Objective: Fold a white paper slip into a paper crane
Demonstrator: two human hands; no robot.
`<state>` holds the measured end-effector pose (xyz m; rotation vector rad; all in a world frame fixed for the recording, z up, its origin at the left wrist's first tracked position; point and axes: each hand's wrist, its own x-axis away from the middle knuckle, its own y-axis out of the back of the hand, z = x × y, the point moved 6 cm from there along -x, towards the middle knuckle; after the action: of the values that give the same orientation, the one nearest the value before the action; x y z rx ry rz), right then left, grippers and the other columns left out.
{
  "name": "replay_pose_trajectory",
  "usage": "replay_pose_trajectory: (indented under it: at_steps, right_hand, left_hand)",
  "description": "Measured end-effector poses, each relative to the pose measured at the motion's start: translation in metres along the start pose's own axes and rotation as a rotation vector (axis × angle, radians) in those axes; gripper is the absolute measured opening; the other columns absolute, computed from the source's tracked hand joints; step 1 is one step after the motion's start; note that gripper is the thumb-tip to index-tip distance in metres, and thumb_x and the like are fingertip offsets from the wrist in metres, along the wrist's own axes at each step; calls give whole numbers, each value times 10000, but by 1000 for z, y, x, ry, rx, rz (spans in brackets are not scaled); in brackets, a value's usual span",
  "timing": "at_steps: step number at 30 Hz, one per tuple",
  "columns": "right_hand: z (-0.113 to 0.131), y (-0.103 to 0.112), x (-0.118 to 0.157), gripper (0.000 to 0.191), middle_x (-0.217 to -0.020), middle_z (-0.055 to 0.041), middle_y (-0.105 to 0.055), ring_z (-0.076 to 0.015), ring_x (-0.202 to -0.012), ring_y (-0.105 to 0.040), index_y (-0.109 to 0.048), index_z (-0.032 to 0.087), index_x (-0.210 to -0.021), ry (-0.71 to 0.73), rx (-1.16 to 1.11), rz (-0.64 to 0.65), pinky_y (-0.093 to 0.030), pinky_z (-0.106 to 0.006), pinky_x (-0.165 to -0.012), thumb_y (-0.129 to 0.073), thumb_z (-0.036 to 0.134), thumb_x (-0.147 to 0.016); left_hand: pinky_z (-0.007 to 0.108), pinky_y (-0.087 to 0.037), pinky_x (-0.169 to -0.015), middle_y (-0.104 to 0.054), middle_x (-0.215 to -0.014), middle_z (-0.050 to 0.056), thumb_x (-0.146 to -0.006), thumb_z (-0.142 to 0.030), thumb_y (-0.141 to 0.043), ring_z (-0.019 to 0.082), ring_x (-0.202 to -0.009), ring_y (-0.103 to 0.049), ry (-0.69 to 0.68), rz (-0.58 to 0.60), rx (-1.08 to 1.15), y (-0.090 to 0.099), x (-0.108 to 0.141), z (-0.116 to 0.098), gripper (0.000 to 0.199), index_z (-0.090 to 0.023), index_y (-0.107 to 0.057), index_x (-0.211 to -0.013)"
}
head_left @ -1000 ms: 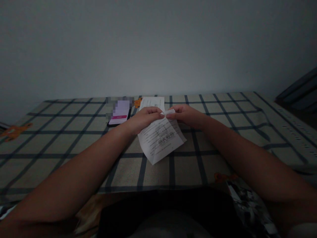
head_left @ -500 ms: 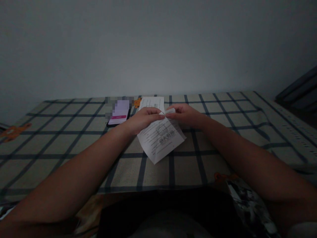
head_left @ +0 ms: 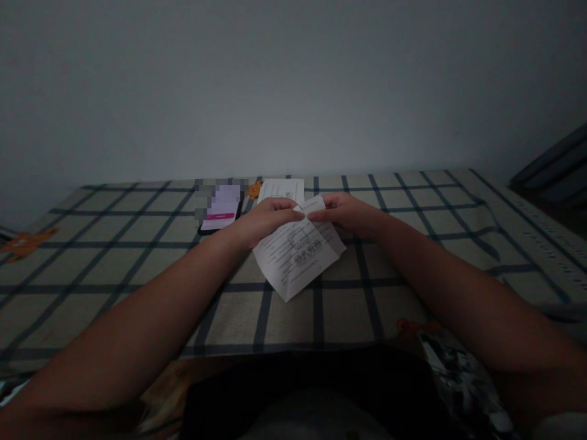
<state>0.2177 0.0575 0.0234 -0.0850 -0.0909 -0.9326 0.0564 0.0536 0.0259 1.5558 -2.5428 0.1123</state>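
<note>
A printed white sheet of paper [head_left: 298, 256] is held above the checked cloth, one corner pointing toward me and its upper part folded over. My left hand [head_left: 273, 219] pinches its upper left edge between thumb and fingers. On the other side, my right hand [head_left: 346, 212] grips the upper right part, thumb tip close to the left thumb. A small folded flap of the sheet stands up between the two hands. Behind them lies another printed paper [head_left: 281, 188], partly covered by my left hand.
A phone [head_left: 222, 208] with a lit screen lies left of the papers. The checked cloth [head_left: 403, 269] covers the table, which meets a plain wall [head_left: 293, 91]. A dark striped object [head_left: 554, 159] is at the far right.
The folded flap between my hands shows more now, and my right fingers have shifted slightly right. Both hands keep their hold on the sheet.
</note>
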Motion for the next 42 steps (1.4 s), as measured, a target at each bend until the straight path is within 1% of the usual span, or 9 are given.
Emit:
replay_pose_trajectory:
  at_steps: [3,8,11,14,20,23,28,36,42]
  right_hand:
    - [-1,-1,0,249,-982,-67,-806,-162,-831,-738,-775,159,-988,-12,2,9,-594,-266,-739,-862,267,-780]
    - [-4,0,-2,282,-998,-65,-811,-168,-836,-749,-774,161,-1007,-16,-33,35,-604,-262,-736,-876,280,-773]
    - [-2,-2,0,315,-1004,-70,-813,-173,-836,-753,-766,162,-1024,-28,-61,53,-611,-271,-744,-888,291,-764]
    - [0,-4,2,339,-991,-75,-813,-179,-836,-757,-757,155,-1018,-26,-85,72,-618,-278,-748,-903,296,-746]
    - [3,0,-1,321,-911,-45,-799,-158,-769,-745,-740,159,-965,89,-82,-26,-603,-246,-671,-906,332,-751]
    - [3,0,-3,334,-921,-45,-799,-157,-771,-743,-735,164,-974,115,-114,-22,-599,-247,-682,-904,345,-751]
    - [0,-1,-3,398,-1012,-80,-808,-192,-882,-762,-747,149,-1046,47,-123,57,-617,-296,-797,-913,311,-723]
    - [-2,-2,-2,331,-1001,-83,-815,-178,-810,-757,-768,146,-1042,-10,-72,47,-613,-280,-725,-880,267,-756]
    - [-3,-4,1,321,-957,-75,-817,-191,-786,-765,-763,158,-1038,-86,-99,48,-627,-286,-686,-873,283,-764]
  left_hand:
    - [245,-515,-607,-751,-766,27,-754,-248,-776,148,-656,-692,44,47,-30,-5,4,-1,152,-154,-746,-870]
    - [237,-536,-629,-770,-778,35,-811,-229,-768,144,-661,-706,75,65,-47,-6,7,-2,121,-145,-758,-897]
    - [241,-553,-657,-784,-814,42,-859,-242,-751,148,-689,-725,70,108,-60,-7,8,-2,110,-153,-762,-923]
    - [238,-556,-650,-778,-788,32,-885,-246,-741,144,-668,-721,51,133,-70,-7,7,-2,96,-155,-757,-909]
    - [250,-574,-672,-777,-795,22,-901,-249,-728,147,-683,-734,25,131,25,-5,4,-3,92,-158,-726,-894]
    - [251,-574,-669,-773,-797,18,-886,-248,-736,147,-683,-734,12,105,53,-4,3,-4,92,-158,-718,-897]
    - [272,-575,-694,-774,-822,29,-819,-272,-781,158,-707,-733,32,31,69,0,3,-1,162,-157,-706,-904]
    - [267,-543,-656,-780,-830,42,-768,-254,-802,168,-703,-729,88,70,-46,-5,6,0,169,-152,-743,-889]
    - [254,-535,-650,-765,-785,31,-768,-252,-805,155,-687,-716,52,21,-75,-5,7,-3,138,-153,-727,-824]
